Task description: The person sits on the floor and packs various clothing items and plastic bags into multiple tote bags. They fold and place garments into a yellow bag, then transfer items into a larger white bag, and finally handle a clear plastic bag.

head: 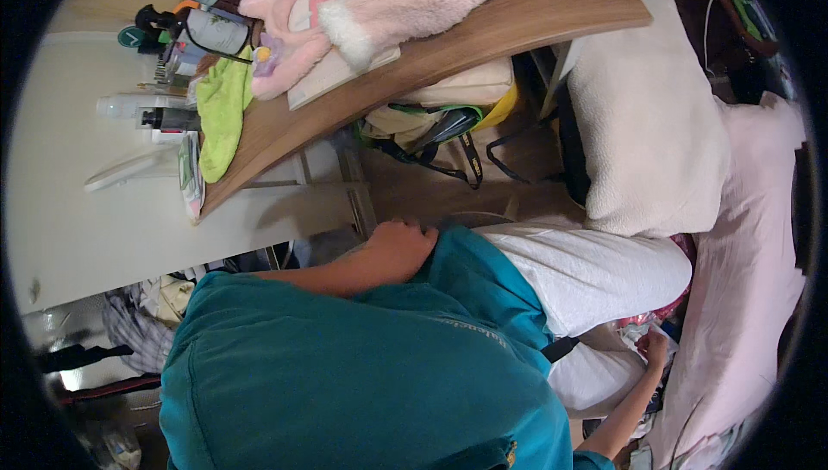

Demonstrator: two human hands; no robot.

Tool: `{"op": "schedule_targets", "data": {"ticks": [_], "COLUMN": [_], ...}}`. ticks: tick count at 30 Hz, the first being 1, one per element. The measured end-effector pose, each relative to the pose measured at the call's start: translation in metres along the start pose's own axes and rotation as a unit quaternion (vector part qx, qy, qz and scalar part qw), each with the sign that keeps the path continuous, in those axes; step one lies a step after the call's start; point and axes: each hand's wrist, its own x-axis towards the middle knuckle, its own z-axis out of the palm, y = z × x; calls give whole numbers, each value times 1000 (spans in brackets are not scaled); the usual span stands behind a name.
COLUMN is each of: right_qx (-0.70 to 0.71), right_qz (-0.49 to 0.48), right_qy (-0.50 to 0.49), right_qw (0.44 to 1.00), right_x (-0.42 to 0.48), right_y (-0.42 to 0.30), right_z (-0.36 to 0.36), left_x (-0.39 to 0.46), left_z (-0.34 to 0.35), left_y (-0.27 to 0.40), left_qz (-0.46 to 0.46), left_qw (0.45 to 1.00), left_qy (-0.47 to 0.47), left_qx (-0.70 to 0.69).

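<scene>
My left hand [402, 247] lies at the side of my teal shirt [362, 366], near its hem, with the fingers bent. Whether it grips the cloth cannot be told. At the lower right, my right hand [653, 344] reaches down beside my light trousers [582, 276]. Its fingers are closed on a thin white item [665, 335], paper or plastic. Crumpled red and clear wrapping [637, 326] lies next to that hand, partly hidden by my leg. A black strap end [560, 348] hangs from under the shirt.
A wooden desk [453, 49] holds a pink plush item [420, 4], a lime-green cloth [223, 114] and several bottles. Under it sits an open bag [440, 108] with black straps. A cream fleece-covered seat [647, 108] and pink bedding [731, 263] stand at right.
</scene>
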Motion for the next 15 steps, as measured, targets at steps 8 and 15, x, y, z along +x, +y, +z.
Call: {"op": "schedule_targets", "data": {"ticks": [8,15], "right_qx": [-94,-169], "right_qz": [-125,-136], "right_qy": [98,118], "right_qw": [983,969], "right_x": [7,16], "right_y": [-27,-61], "right_z": [12,47], "left_x": [147,292], "left_z": [57,137], "left_y": [-86,-145], "left_qz": [-8,-54], "left_qw": [969,991], "left_qy": [214,120], "left_qx": [-122,3]}}
